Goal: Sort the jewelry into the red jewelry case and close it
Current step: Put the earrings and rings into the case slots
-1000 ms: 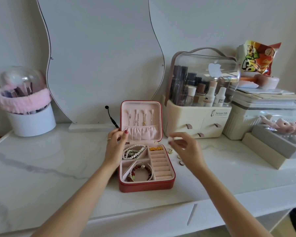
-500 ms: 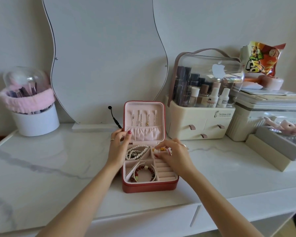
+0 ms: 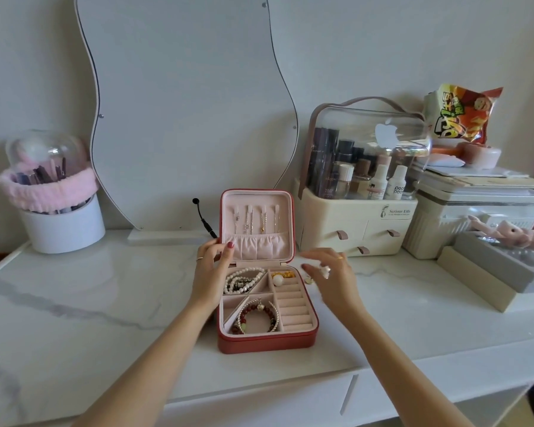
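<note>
The red jewelry case (image 3: 265,306) lies open on the counter (image 3: 105,303), its lid (image 3: 256,223) propped upright, probably so every compartment can be reached. The left hand (image 3: 211,272) rests against the case's left side by the hinge, thumb on the lid's edge, likely steadying it; its fingers are loosely bent and hold nothing. The right hand (image 3: 329,275) hovers just right of the case, fingers spread and relaxed, holding nothing I can make out. A small earring (image 3: 309,280) lies on the counter just right of the case, under that hand. A round pearl piece (image 3: 278,280) sits in the case's upper right compartment.
</note>
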